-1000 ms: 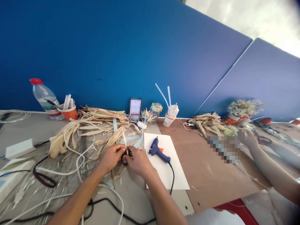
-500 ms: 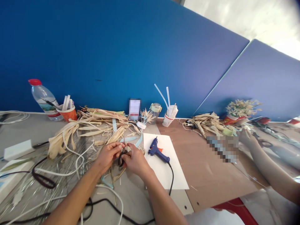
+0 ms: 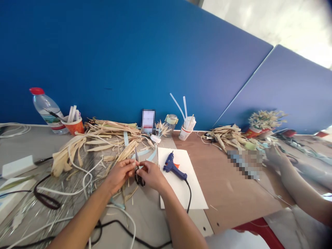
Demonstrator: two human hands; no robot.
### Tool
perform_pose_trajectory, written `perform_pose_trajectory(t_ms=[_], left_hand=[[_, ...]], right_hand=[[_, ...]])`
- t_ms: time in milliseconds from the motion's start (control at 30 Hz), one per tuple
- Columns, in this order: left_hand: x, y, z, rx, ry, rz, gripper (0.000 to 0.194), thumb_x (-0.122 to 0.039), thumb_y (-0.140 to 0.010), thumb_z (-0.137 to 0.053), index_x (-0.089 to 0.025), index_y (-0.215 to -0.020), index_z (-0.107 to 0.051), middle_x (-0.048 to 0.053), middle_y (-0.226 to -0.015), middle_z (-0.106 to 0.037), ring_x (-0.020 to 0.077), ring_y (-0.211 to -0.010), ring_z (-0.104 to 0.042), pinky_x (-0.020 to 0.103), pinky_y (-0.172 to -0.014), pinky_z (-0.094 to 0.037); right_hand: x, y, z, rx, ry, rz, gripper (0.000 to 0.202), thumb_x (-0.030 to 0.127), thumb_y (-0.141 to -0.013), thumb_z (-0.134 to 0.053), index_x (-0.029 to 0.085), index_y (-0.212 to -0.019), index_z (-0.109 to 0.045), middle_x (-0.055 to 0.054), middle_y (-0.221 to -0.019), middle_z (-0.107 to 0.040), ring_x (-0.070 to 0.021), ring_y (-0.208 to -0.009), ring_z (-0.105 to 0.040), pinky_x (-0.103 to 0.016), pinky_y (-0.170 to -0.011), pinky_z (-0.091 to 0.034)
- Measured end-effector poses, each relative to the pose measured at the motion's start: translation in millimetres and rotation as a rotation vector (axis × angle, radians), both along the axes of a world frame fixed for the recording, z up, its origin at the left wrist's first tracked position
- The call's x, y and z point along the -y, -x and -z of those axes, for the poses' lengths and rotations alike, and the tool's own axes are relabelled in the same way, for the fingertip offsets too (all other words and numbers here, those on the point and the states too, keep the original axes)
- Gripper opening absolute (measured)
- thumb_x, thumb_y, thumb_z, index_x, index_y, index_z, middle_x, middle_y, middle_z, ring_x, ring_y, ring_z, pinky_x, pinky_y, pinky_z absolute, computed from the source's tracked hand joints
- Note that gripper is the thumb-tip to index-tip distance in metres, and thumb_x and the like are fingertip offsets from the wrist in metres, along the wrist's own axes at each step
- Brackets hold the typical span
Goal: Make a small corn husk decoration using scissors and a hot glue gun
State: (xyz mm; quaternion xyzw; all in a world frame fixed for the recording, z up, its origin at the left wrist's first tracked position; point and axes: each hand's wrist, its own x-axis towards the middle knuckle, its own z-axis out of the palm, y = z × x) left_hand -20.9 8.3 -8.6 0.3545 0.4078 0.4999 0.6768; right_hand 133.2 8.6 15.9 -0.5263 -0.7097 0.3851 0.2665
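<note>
Black-handled scissors [image 3: 140, 180] are in my right hand [image 3: 152, 175], whose fingers are closed around them. The grey blades point up and away, with the handle loops hanging below the fingers. My left hand [image 3: 121, 172] meets the right one at the blades, its thumb and fingers pinched together. What it pinches, if anything, is too small to make out. Just beyond both hands lie dried corn husks [image 3: 127, 152] and light blue strips. A white sheet [image 3: 195, 197] lies to the right of my right hand, with a blue glue gun [image 3: 175, 166] on it.
White cables [image 3: 86, 176] and clear plastic film cover the left side. Along the blue partition stand a bottle [image 3: 48, 109], an orange cup [image 3: 75, 126], a phone [image 3: 148, 121], a jar [image 3: 170, 124] and a paper cup [image 3: 184, 133]. Another person's arm [image 3: 295, 185] reaches in at right.
The scissors have turned in my right hand, so the blades now show upright above the fingers and the handles hang lower. My hands stay close together. The other person's hand has shifted slightly.
</note>
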Motion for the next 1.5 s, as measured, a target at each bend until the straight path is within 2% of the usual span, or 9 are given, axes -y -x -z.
perform_pose_trajectory(t_ms=[167,267,367,433,567,633,767,1067,1500], left_hand=[[-1.6,2.5,1.1,-0.018,0.038,-0.092,0.021,-0.026,-0.062,-0.076,-0.013,-0.076,-0.068,0.002,-0.081,-0.063,0.0045,-0.052,-0.046,0.020,-0.052,-0.037],[-1.7,3.3,1.4,-0.037,0.032,-0.053,0.021,-0.028,-0.063,-0.076,-0.013,-0.075,-0.067,0.000,-0.071,-0.059,0.0051,-0.052,-0.045,0.019,-0.052,-0.035],[0.0,2.3,0.3,-0.088,0.020,0.033,0.022,-0.030,-0.065,-0.075,-0.012,-0.075,-0.068,-0.002,-0.062,-0.054,0.0053,-0.050,-0.043,0.019,-0.050,-0.033],[1.6,1.0,-1.0,-0.108,0.025,0.071,0.022,-0.031,-0.064,-0.075,-0.012,-0.071,-0.067,-0.002,-0.062,-0.054,0.0054,-0.050,-0.041,0.019,-0.049,-0.031],[4.0,-1.2,-3.3,-0.128,0.025,0.144,0.023,-0.032,-0.062,-0.076,-0.012,-0.068,-0.066,-0.002,-0.060,-0.053,0.0068,-0.051,-0.042,0.020,-0.050,-0.032],[4.8,-1.4,-3.9,-0.142,0.033,0.182,0.024,-0.032,-0.061,-0.076,-0.012,-0.071,-0.066,-0.002,-0.058,-0.052,0.0072,-0.051,-0.042,0.021,-0.050,-0.032],[6.0,-0.6,-5.0,-0.147,0.033,0.231,0.025,-0.034,-0.063,-0.075,-0.013,-0.065,-0.064,-0.003,-0.054,-0.048,0.0071,-0.049,-0.040,0.021,-0.049,-0.032],[3.6,-1.4,-4.8,-0.313,-0.088,0.095,0.026,-0.038,-0.066,-0.071,-0.014,-0.069,-0.064,-0.002,-0.059,-0.053,0.0089,-0.051,-0.043,0.022,-0.052,-0.032],[-0.6,-3.2,-3.5,-0.630,-0.314,-0.057,0.013,-0.029,-0.067,-0.064,-0.019,-0.065,-0.057,-0.003,-0.062,-0.054,0.0135,-0.059,-0.047,0.025,-0.058,-0.036]], right_hand=[[-6.2,-5.9,2.9,0.060,-0.029,0.126,0.025,0.014,-0.080,-0.046,0.015,-0.092,-0.068,-0.003,-0.072,-0.066,-0.0147,-0.066,-0.059,-0.023,-0.062,-0.042],[-11.1,-10.8,7.0,0.114,-0.074,0.210,0.025,0.017,-0.081,-0.049,0.015,-0.096,-0.068,-0.008,-0.084,-0.068,-0.0178,-0.075,-0.061,-0.027,-0.071,-0.045],[-10.9,-12.8,6.7,0.120,-0.251,0.254,0.029,0.016,-0.079,-0.053,0.015,-0.104,-0.067,-0.012,-0.101,-0.064,-0.0209,-0.090,-0.059,-0.032,-0.083,-0.044],[-7.8,-12.1,2.8,0.002,-0.332,0.162,0.033,0.014,-0.080,-0.052,0.018,-0.110,-0.065,-0.010,-0.103,-0.062,-0.0192,-0.093,-0.058,-0.031,-0.085,-0.044],[0.3,-9.0,-7.7,-0.188,-0.311,-0.150,0.034,0.009,-0.081,-0.049,0.023,-0.108,-0.066,-0.004,-0.093,-0.063,-0.0158,-0.091,-0.058,-0.028,-0.083,-0.044],[2.0,-8.6,-10.7,-0.179,-0.284,-0.186,0.030,0.007,-0.080,-0.050,0.022,-0.098,-0.069,-0.003,-0.086,-0.063,-0.0156,-0.089,-0.058,-0.028,-0.083,-0.044],[0.4,-9.4,-10.6,-0.145,-0.252,-0.148,0.019,0.007,-0.078,-0.054,0.018,-0.083,-0.069,-0.002,-0.079,-0.062,-0.0141,-0.081,-0.058,-0.024,-0.077,-0.043],[-4.0,-4.6,-2.8,0.005,-0.337,0.041,0.015,0.014,-0.084,-0.049,0.017,-0.076,-0.061,-0.002,-0.077,-0.060,-0.0143,-0.076,-0.055,-0.024,-0.070,-0.039],[-5.0,0.5,0.6,-0.005,-0.328,0.135,0.015,0.018,-0.080,-0.050,0.018,-0.068,-0.060,-0.001,-0.070,-0.060,-0.0142,-0.070,-0.054,-0.024,-0.068,-0.037]])
